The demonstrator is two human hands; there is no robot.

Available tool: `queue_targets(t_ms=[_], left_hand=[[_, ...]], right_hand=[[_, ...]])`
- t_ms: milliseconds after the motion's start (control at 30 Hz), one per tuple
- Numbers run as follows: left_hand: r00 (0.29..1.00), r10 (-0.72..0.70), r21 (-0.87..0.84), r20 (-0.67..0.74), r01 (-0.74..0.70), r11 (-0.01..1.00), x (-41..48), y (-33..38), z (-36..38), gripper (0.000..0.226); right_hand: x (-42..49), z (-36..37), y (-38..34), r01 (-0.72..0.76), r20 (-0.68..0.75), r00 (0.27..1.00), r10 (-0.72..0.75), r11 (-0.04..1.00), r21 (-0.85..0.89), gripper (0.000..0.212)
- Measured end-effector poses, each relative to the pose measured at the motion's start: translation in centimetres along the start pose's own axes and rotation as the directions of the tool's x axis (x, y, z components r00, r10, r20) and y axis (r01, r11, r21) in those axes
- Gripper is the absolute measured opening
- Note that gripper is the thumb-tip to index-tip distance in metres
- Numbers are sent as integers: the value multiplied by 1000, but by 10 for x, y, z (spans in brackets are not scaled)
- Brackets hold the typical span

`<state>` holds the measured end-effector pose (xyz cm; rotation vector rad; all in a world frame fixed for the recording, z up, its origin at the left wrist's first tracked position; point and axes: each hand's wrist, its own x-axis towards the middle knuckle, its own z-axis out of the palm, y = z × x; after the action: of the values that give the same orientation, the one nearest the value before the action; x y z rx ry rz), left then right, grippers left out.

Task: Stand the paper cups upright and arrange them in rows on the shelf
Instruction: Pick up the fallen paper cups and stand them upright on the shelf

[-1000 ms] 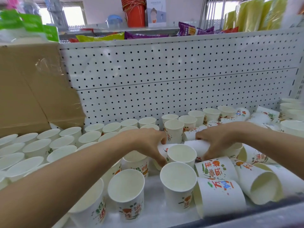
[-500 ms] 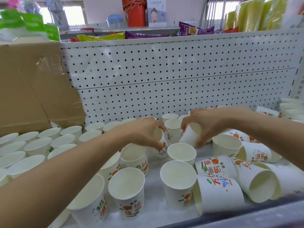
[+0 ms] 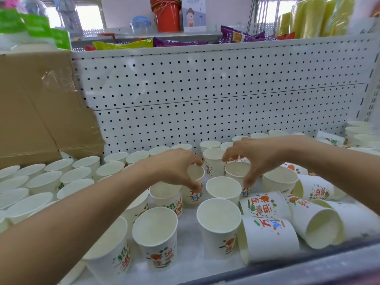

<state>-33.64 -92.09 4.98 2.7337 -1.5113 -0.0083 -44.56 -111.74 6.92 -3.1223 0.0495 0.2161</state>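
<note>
White paper cups with orange and green print cover the shelf floor (image 3: 191, 262). Upright cups stand in rows at the left (image 3: 44, 182), and more stand in the middle (image 3: 219, 218). Several cups lie on their sides at the right (image 3: 267, 235). My left hand (image 3: 174, 168) grips an upright cup (image 3: 194, 197) by its rim and side, tilted slightly, just behind the middle cups. My right hand (image 3: 257, 156) curls over another upright cup (image 3: 236, 170), thumb on its near side and fingers at its far rim. Both cups are at shelf level among the standing ones.
A white pegboard wall (image 3: 205, 89) backs the shelf. A brown cardboard box (image 3: 41, 112) sits at the back left above the cup rows. More upright cups (image 3: 359, 132) stand in the far right corner. The shelf's grey front lip (image 3: 308, 264) runs along the bottom.
Both hands lifted cups that lay on their sides, turned them upright and lowered them among the standing cups in the middle.
</note>
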Motion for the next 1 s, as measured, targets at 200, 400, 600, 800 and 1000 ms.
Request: queue_targets(t_ms=[200, 400, 600, 800, 1000], left_hand=[[990, 94, -87, -102, -103, 991, -15, -1, -11, 42], [964, 262, -249, -49, -266, 931, -23, 22, -6, 23], [958, 283, -95, -47, -286, 954, -27, 24, -5, 21], [967, 254, -4, 29, -254, 967, -43, 21, -7, 49], [959, 282, 91, 16, -283, 955, -35, 25, -2, 24]], right_hand=[[-18, -5, 12, 9, -81, 997, 0, 995, 102, 58], [-17, 3, 12, 54, -94, 994, -47, 996, 70, 24], [-5, 21, 0, 116, -116, 987, -113, 993, 22, 7], [-1, 16, -2, 206, -128, 975, -184, 961, 186, 10], [5, -10, 43, 10, -252, 964, 86, 934, 356, 13]])
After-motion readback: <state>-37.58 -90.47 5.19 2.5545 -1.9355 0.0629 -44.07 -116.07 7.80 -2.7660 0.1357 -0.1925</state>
